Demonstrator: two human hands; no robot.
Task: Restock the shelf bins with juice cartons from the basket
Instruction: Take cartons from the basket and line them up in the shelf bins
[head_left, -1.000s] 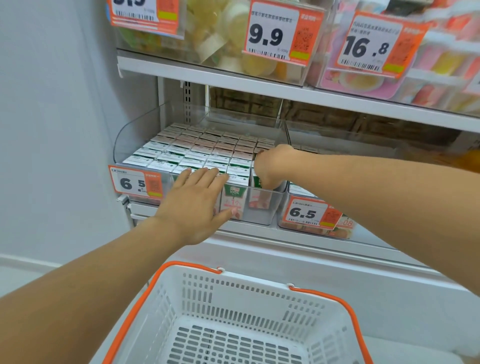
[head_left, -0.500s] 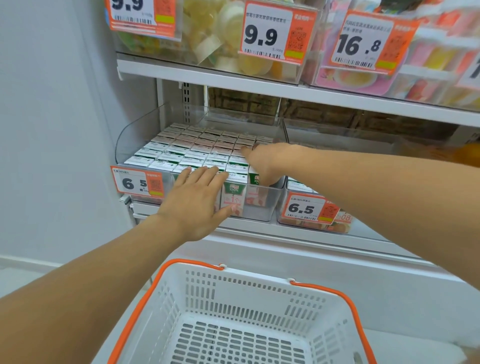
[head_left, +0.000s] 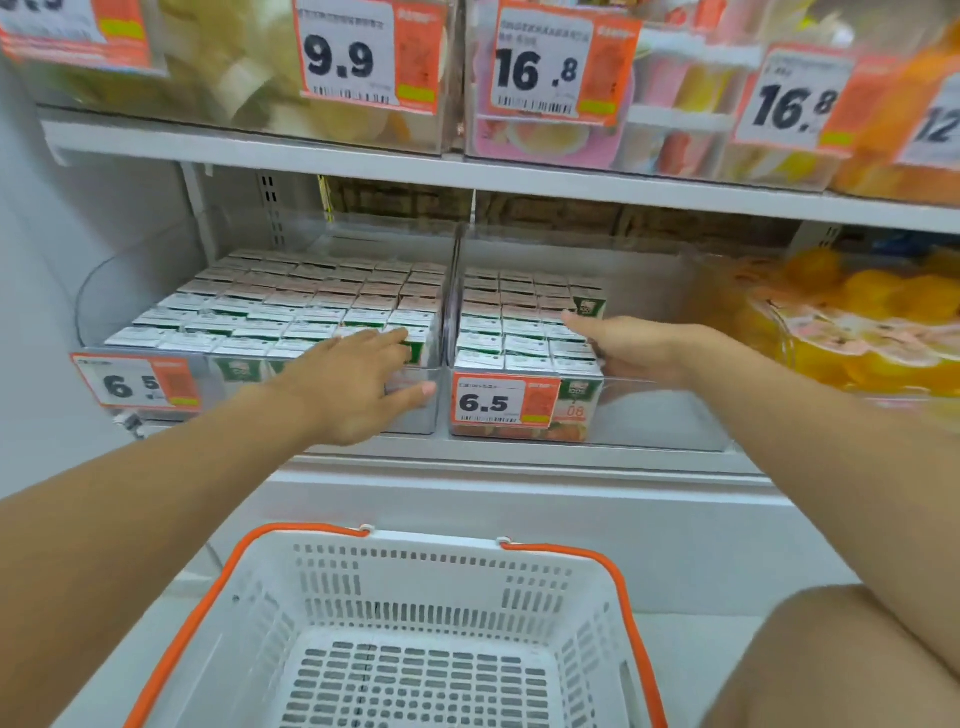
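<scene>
A person's left hand (head_left: 353, 387) lay flat, fingers straight, on the left bin (head_left: 421, 410) of juice cartons (head_left: 291, 312), while the right hand (head_left: 623, 348), fingers extended, touched cartons in the right bin (head_left: 665, 410) above a white basket (head_left: 415, 623).

Two clear plastic shelf bins stood side by side on the lower shelf. The left bin (head_left: 415, 415) was packed wall to wall with upright juice cartons (head_left: 291, 306), white tops upward, in tight rows. The right bin (head_left: 665, 415) held a block of the same cartons (head_left: 514, 322) filling its left portion only; its right portion was vacant. Each bin carried an orange-and-white price tag on its front. The white slotted basket (head_left: 431, 582) with orange handles sat below, with no cartons in it.
</scene>
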